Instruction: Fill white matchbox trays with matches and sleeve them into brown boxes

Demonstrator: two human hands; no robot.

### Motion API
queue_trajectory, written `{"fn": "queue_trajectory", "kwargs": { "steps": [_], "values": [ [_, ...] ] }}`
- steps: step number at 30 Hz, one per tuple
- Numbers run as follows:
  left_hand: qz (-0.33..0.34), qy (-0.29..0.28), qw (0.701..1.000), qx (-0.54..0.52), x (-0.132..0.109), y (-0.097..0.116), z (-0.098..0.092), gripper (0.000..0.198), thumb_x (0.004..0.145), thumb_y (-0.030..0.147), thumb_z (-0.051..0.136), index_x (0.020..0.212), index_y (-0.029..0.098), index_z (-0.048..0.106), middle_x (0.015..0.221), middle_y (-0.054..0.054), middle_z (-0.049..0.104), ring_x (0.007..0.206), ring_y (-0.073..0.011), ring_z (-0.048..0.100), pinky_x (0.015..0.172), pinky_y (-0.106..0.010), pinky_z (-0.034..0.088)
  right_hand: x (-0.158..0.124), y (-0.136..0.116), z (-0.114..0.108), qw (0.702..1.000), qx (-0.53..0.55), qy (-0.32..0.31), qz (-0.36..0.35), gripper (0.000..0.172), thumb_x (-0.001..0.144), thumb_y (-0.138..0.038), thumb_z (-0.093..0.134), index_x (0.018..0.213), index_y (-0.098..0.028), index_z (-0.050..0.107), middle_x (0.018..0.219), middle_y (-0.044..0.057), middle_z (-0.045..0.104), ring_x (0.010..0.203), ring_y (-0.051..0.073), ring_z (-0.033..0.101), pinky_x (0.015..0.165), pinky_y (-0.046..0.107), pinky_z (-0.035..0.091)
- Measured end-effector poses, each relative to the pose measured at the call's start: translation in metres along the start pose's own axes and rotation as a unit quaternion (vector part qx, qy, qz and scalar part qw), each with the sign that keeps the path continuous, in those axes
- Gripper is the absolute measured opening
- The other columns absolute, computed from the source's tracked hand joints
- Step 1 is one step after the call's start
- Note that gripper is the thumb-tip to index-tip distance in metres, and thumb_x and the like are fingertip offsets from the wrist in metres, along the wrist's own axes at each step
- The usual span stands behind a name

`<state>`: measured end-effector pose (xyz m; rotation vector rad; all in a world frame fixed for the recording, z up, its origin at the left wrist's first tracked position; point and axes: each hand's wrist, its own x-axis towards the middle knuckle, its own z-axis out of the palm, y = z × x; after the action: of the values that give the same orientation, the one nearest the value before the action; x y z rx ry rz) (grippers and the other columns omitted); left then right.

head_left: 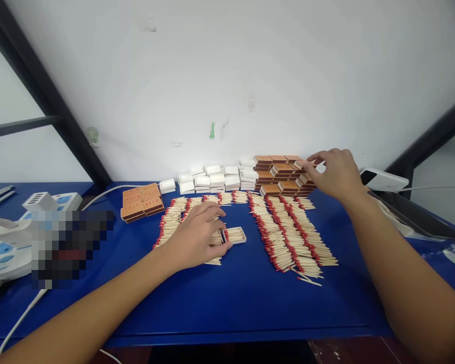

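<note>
My left hand (197, 235) rests on the blue table (231, 298), fingers curled against a small white matchbox tray (235, 235) filled with matches, steadying it at its left end. My right hand (335, 174) reaches to the back right and pinches the corner of an orange matchbox sleeve (300, 164) on top of a stack of orange sleeves (280, 177). Rows of red-tipped matches (291, 230) lie between the hands, and more matches (174, 217) lie under and beside my left hand.
White inner trays (216, 179) are stacked along the wall. A block of orange boxes (142, 202) sits at the left. A power strip (7, 242) with cables lies far left, a white device (382, 179) far right. Black frame bars flank the table.
</note>
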<state>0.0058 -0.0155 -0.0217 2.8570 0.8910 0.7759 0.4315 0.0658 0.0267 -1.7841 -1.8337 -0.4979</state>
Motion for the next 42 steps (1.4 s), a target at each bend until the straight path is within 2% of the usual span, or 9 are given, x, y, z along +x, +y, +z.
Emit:
{"fn": "queue_trajectory", "kwargs": {
  "steps": [7, 14, 19, 22, 24, 27, 31, 36, 42],
  "values": [
    [0.009, 0.014, 1.000, -0.001, 0.002, 0.000, -0.001, 0.023, 0.100, 0.039, 0.077, 0.104, 0.017, 0.079, 0.132, -0.014, 0.075, 0.139, -0.0370, 0.061, 0.118, -0.060, 0.053, -0.007, -0.008, -0.027, 0.968, -0.059, -0.118, 0.214, 0.070, 0.096, -0.073, 0.062, 0.132, -0.013, 0.073, 0.123, 0.021, 0.082, 0.108, 0.037, 0.067, 0.080, 0.043, 0.039],
    [0.013, 0.027, 0.999, -0.010, 0.002, -0.004, 0.002, 0.021, 0.098, 0.038, 0.080, 0.106, 0.020, 0.079, 0.130, -0.013, 0.075, 0.136, -0.0357, 0.062, 0.117, -0.060, 0.053, -0.009, -0.024, -0.028, 0.949, -0.093, -0.203, 0.223, 0.071, 0.094, -0.067, 0.067, 0.134, -0.009, 0.074, 0.130, 0.031, 0.077, 0.113, 0.039, 0.069, 0.080, 0.045, 0.041],
    [0.019, 0.048, 0.999, 0.001, 0.003, -0.003, 0.001, 0.019, 0.099, 0.039, 0.079, 0.104, 0.020, 0.079, 0.129, -0.012, 0.077, 0.136, -0.0362, 0.063, 0.116, -0.059, 0.054, -0.014, -0.037, -0.051, 0.952, -0.102, -0.153, 0.243, 0.059, 0.098, -0.062, 0.064, 0.128, -0.012, 0.077, 0.121, 0.027, 0.080, 0.109, 0.038, 0.070, 0.077, 0.044, 0.040],
    [0.019, 0.081, 0.996, 0.025, 0.004, -0.005, 0.000, 0.020, 0.098, 0.039, 0.079, 0.107, 0.020, 0.079, 0.126, -0.011, 0.078, 0.133, -0.0361, 0.065, 0.113, -0.060, 0.056, -0.024, -0.063, -0.068, 0.980, -0.034, -0.114, 0.157, 0.058, 0.095, -0.068, 0.065, 0.119, -0.017, 0.078, 0.115, 0.019, 0.083, 0.099, 0.034, 0.070, 0.076, 0.044, 0.042],
    [0.017, 0.099, 0.994, 0.034, 0.006, -0.008, -0.002, 0.022, 0.099, 0.038, 0.078, 0.110, 0.020, 0.079, 0.123, -0.011, 0.079, 0.127, -0.0350, 0.067, 0.111, -0.059, 0.057, -0.034, -0.089, -0.071, 0.982, 0.075, -0.156, 0.069, 0.056, 0.092, -0.074, 0.067, 0.109, -0.022, 0.079, 0.109, 0.013, 0.083, 0.092, 0.029, 0.072, 0.076, 0.041, 0.046],
    [0.007, 0.123, 0.991, 0.043, 0.008, -0.014, -0.009, 0.025, 0.099, 0.039, 0.078, 0.113, 0.019, 0.078, 0.118, -0.012, 0.079, 0.121, -0.0335, 0.069, 0.107, -0.056, 0.058, -0.055, -0.132, -0.060, 0.971, 0.095, -0.211, -0.065, 0.054, 0.094, -0.072, 0.065, 0.110, -0.022, 0.078, 0.096, 0.012, 0.082, 0.081, 0.029, 0.071, 0.067, 0.039, 0.045],
    [-0.010, 0.134, 0.990, 0.052, 0.010, -0.024, -0.016, 0.020, 0.097, 0.038, 0.081, 0.107, 0.020, 0.078, 0.119, -0.011, 0.079, 0.120, -0.0322, 0.068, 0.107, -0.054, 0.058, -0.078, -0.166, -0.037, 0.960, 0.061, -0.204, -0.184, 0.038, 0.102, -0.058, 0.064, 0.108, -0.022, 0.076, 0.106, 0.015, 0.081, 0.100, 0.033, 0.072, 0.073, 0.039, 0.048],
    [-0.013, 0.137, 0.989, 0.053, 0.010, -0.030, -0.014, 0.021, 0.096, 0.038, 0.083, 0.107, 0.021, 0.077, 0.120, -0.010, 0.079, 0.123, -0.0320, 0.067, 0.110, -0.053, 0.056, -0.082, -0.162, -0.021, 0.933, 0.052, -0.267, -0.234, 0.040, 0.098, -0.057, 0.077, 0.112, -0.019, 0.076, 0.109, 0.017, 0.076, 0.115, 0.038, 0.066, 0.085, 0.043, 0.052],
    [-0.017, 0.115, 0.992, 0.042, 0.009, -0.029, -0.013, 0.025, 0.098, 0.042, 0.080, 0.112, 0.021, 0.077, 0.107, -0.007, 0.080, 0.113, -0.0308, 0.067, 0.103, -0.051, 0.057, -0.072, -0.144, -0.012, 0.895, 0.192, -0.318, -0.247, 0.038, 0.098, -0.049, 0.078, 0.125, -0.023, 0.077, 0.120, 0.014, 0.067, 0.114, 0.033, 0.064, 0.093, 0.044, 0.053]
  ]
}}
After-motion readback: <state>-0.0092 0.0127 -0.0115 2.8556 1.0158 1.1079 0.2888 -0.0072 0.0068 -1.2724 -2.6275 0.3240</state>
